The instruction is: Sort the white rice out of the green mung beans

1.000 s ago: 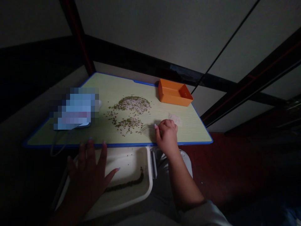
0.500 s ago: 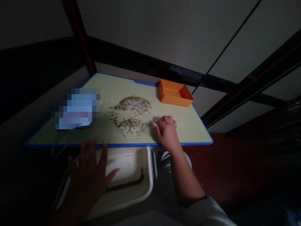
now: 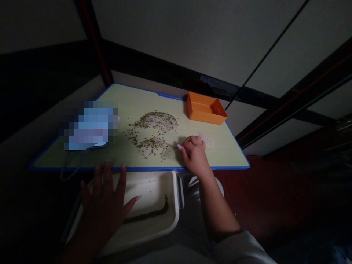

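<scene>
My right hand (image 3: 194, 154) is closed on a clear, curved plastic piece that looks like a protractor (image 3: 171, 153), flat on the tabletop. Part of it is hidden under my fingers. To its left lies a spread of mixed green beans and pale rice-like grains (image 3: 156, 121), with a looser patch nearer me. A thin scatter of pale grains (image 3: 206, 140) lies just beyond my knuckles. My left hand (image 3: 107, 200) has its fingers spread over a white basin (image 3: 176, 205), fingertips close to the table's near edge. Dark green beans (image 3: 148, 216) form a line along the basin's bottom.
An orange open box (image 3: 206, 115) stands at the table's back right. On the left, a device with a blurred, lit screen (image 3: 92, 126) rests on the table (image 3: 231, 156), a cable hanging from it. A blue rim edges the tabletop. Light wall panels rise behind.
Both hands hold nearly the same places. The clear piece under my right hand has shifted very slightly to the left. The view itself has moved a little.
</scene>
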`<state>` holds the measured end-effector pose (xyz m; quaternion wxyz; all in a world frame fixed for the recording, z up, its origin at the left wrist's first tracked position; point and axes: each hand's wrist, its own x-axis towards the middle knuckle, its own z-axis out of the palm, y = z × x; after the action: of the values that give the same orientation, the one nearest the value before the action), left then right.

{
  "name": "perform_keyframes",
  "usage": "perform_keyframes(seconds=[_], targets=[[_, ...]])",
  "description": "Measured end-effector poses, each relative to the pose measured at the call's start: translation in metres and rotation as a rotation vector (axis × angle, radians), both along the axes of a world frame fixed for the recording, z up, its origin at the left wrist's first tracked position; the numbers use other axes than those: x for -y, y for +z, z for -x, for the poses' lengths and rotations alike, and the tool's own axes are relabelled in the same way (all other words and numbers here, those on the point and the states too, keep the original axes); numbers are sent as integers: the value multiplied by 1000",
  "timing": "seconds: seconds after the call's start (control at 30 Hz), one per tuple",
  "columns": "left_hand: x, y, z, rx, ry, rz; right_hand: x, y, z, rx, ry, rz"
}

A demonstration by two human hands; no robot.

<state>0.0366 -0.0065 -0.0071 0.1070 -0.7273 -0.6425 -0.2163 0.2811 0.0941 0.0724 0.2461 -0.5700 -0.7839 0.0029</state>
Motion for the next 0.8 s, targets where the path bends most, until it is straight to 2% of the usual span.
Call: perform_keyframes(seconds=[0.5, 0.8], targets=[[0, -2, 2, -45, -1, 10, 4, -1, 11, 13, -13, -41], [1, 1, -1, -18, 17, 17, 4, -2, 7, 8, -43, -56]])
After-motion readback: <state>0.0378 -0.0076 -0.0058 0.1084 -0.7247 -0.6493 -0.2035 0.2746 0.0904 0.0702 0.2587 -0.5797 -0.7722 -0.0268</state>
